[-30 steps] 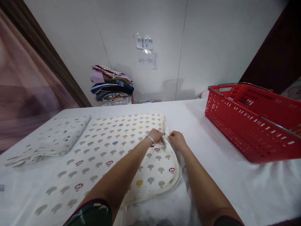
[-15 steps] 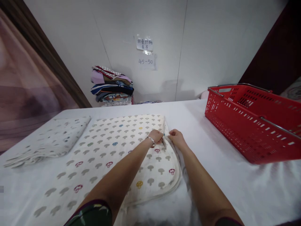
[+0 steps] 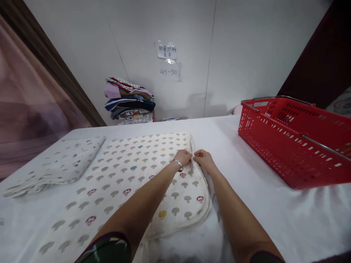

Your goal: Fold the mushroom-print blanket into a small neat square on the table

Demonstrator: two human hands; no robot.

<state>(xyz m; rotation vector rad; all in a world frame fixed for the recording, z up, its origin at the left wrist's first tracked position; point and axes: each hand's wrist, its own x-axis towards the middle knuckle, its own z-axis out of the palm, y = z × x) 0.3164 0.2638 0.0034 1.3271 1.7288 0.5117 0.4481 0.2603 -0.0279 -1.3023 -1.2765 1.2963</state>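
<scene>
Mushroom-print cloth [image 3: 137,160] lies on the worktop [image 3: 255,204], right edge pinched in my left hand [image 3: 183,157] and right hand [image 3: 203,159].

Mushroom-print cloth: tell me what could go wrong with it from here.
With the left hand and right hand both at one stretch of its edge, the layers of the mushroom-print cloth might slip out of line elsewhere. The bracelet, close to the fabric, could snag it.

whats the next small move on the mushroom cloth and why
Probably line up the layers along the right side of the mushroom cloth: the left hand and right hand seem to pinch it there, and more than one edge shows around its near corner.
</scene>
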